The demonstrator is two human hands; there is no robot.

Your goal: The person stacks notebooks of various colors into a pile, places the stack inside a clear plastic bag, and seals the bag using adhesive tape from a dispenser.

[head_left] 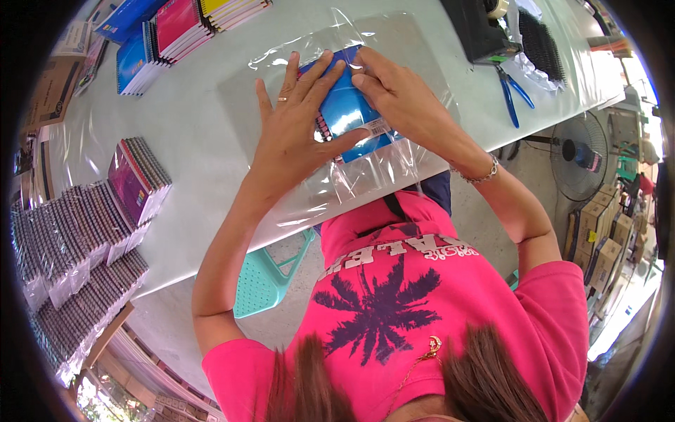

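Note:
A blue spiral-bound notebook (347, 107) lies on a sheet of clear plastic film (249, 88) near the table's front edge. My left hand (301, 125) rests flat over the notebook's left side, fingers spread and thumb across its lower part. At the notebook's upper right edge, my right hand (406, 98) has its thumb and forefinger pinched on the film. Film also sticks out below the notebook toward me. The notebook's left edge is partly hidden by my left hand.
Wrapped spiral notebooks (77, 232) stand in stacks at the left. More coloured notebooks (181, 32) lie at the far left. A black tape dispenser (472, 29), blue-handled pliers (513, 95) and a black brush-like thing (541, 48) sit at the right. A fan (580, 151) and green stool (264, 281) stand off the table.

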